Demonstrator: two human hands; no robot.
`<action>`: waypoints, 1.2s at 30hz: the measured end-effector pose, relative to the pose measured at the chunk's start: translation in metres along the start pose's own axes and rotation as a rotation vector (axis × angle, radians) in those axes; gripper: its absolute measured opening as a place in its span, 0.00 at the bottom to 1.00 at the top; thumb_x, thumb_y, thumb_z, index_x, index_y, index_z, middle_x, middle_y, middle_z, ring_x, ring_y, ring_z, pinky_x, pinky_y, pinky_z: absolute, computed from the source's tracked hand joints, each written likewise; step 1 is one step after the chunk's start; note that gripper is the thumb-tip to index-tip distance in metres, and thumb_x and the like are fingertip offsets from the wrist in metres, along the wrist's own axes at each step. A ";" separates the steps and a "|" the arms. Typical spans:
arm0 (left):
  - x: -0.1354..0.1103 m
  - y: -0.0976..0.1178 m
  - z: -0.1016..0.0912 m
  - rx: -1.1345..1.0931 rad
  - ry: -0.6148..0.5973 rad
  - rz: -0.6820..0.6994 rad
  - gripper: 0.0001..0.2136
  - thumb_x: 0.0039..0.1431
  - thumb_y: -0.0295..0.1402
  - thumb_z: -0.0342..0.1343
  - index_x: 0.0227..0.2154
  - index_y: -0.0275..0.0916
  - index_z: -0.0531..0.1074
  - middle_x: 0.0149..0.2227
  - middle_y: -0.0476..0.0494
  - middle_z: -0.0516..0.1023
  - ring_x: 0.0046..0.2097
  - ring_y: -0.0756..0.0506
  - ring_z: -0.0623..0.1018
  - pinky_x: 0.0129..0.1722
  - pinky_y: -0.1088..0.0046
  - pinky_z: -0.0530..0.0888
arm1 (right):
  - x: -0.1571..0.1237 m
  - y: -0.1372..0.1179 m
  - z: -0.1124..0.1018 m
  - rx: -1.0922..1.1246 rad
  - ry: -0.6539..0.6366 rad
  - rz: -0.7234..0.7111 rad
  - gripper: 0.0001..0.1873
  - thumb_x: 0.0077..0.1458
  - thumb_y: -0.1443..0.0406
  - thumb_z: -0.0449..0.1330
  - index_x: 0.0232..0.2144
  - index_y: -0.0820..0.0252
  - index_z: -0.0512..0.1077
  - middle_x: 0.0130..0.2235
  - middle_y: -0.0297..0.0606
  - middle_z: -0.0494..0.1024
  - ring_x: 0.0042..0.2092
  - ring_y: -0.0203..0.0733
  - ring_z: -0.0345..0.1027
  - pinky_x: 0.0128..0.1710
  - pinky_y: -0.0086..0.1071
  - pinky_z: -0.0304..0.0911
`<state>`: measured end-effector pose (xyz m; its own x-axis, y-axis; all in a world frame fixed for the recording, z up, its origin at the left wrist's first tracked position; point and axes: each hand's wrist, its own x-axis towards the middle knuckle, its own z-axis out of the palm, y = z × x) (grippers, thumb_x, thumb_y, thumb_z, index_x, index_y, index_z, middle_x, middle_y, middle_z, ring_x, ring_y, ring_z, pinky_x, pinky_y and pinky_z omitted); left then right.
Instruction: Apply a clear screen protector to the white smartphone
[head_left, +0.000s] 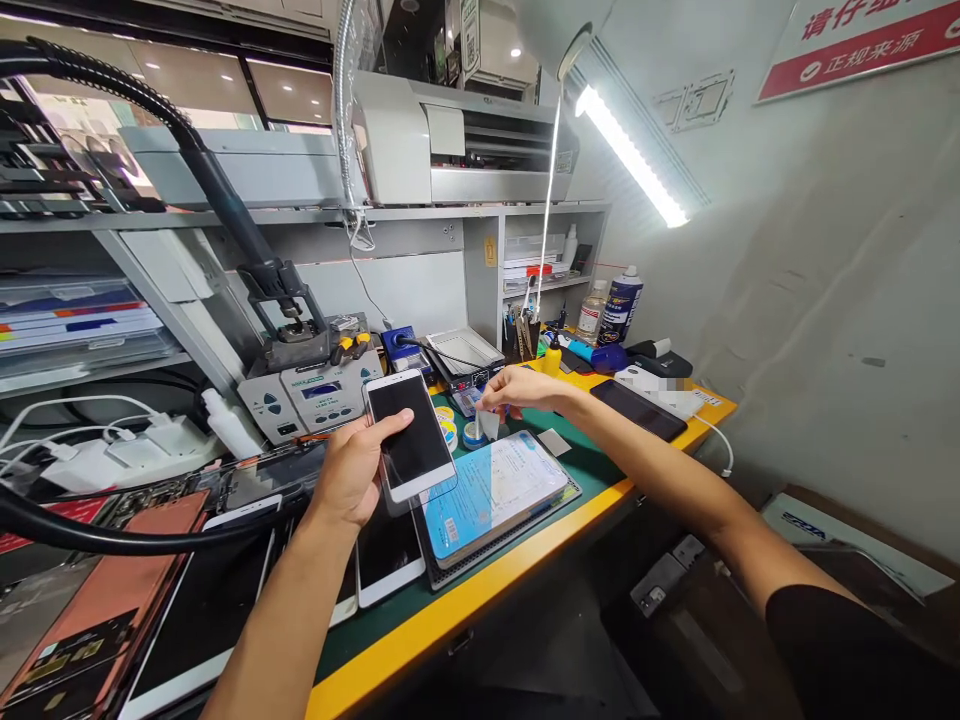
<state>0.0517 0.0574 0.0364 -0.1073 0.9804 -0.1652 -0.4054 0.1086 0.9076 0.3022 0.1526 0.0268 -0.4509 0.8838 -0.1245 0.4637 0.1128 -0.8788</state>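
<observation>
Above the green-matted tabletop [480,603], your left hand [352,470] grips a white smartphone [411,437], thumb across its dark screen. Your right hand [517,392] pinches a thin white swab [478,422] just above a tape roll [472,436].

"Which view am I driving from?"

"Only the head-worn camera, facing forward and down across the repair bench [480,600], close over the left hand [356,470] and right hand [517,392], with the shelving [420,225] beyond."

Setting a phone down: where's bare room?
Green mat shows between the blue booklet and the yellow bench edge, under the right forearm, and again between the white-framed phone and that edge. Crowded around the tape rolls and the phones further left.
</observation>
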 end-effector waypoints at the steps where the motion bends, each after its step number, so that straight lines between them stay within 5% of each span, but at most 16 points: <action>1: 0.001 0.000 0.000 -0.001 0.002 0.003 0.10 0.44 0.22 0.69 0.33 0.32 0.81 0.25 0.44 0.85 0.28 0.43 0.85 0.25 0.75 0.82 | 0.006 0.000 0.005 -0.023 -0.013 -0.010 0.17 0.41 0.55 0.73 0.21 0.61 0.74 0.22 0.33 0.73 0.27 0.37 0.69 0.20 0.27 0.57; 8: 0.005 -0.003 -0.001 -0.003 0.009 0.001 0.10 0.43 0.22 0.69 0.32 0.32 0.81 0.27 0.43 0.85 0.28 0.43 0.85 0.26 0.74 0.83 | 0.025 0.018 0.019 -0.149 0.064 -0.112 0.15 0.46 0.56 0.70 0.21 0.63 0.77 0.24 0.32 0.75 0.29 0.34 0.63 0.29 0.28 0.56; 14: 0.003 -0.007 0.003 -0.010 0.020 -0.034 0.10 0.45 0.22 0.69 0.33 0.31 0.82 0.28 0.42 0.86 0.26 0.45 0.84 0.26 0.74 0.82 | 0.014 0.018 0.011 -0.172 0.090 -0.134 0.19 0.55 0.51 0.64 0.27 0.63 0.79 0.27 0.36 0.79 0.26 0.34 0.63 0.27 0.29 0.56; 18: 0.002 -0.012 0.007 -0.035 0.058 -0.041 0.08 0.46 0.22 0.69 0.32 0.31 0.82 0.28 0.41 0.86 0.26 0.46 0.83 0.25 0.76 0.81 | 0.002 0.010 0.003 -0.161 0.060 -0.173 0.18 0.52 0.53 0.68 0.24 0.63 0.79 0.25 0.37 0.78 0.26 0.35 0.64 0.27 0.30 0.57; 22: 0.004 -0.018 0.009 -0.067 0.086 -0.033 0.08 0.45 0.21 0.69 0.32 0.32 0.81 0.29 0.43 0.86 0.27 0.46 0.83 0.27 0.76 0.82 | -0.012 0.000 0.002 -0.034 0.062 -0.222 0.23 0.58 0.47 0.64 0.33 0.63 0.79 0.34 0.41 0.83 0.31 0.37 0.71 0.28 0.29 0.62; 29: 0.002 -0.031 0.015 -0.089 0.099 -0.036 0.08 0.49 0.21 0.66 0.35 0.30 0.79 0.31 0.40 0.85 0.29 0.44 0.84 0.31 0.70 0.84 | -0.026 -0.004 0.040 0.449 -0.287 -0.090 0.25 0.51 0.51 0.73 0.43 0.62 0.75 0.31 0.35 0.79 0.28 0.36 0.74 0.24 0.27 0.68; 36: 0.004 -0.025 0.014 -0.072 0.010 -0.066 0.06 0.60 0.29 0.61 0.39 0.33 0.78 0.36 0.38 0.85 0.33 0.44 0.85 0.34 0.66 0.85 | -0.023 -0.002 0.049 0.510 -0.216 -0.052 0.20 0.48 0.57 0.74 0.38 0.61 0.73 0.28 0.33 0.80 0.26 0.36 0.73 0.25 0.28 0.69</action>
<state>0.0739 0.0604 0.0181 -0.0869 0.9699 -0.2275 -0.4760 0.1602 0.8648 0.2740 0.1093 0.0088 -0.6346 0.7635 -0.1197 0.0332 -0.1278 -0.9912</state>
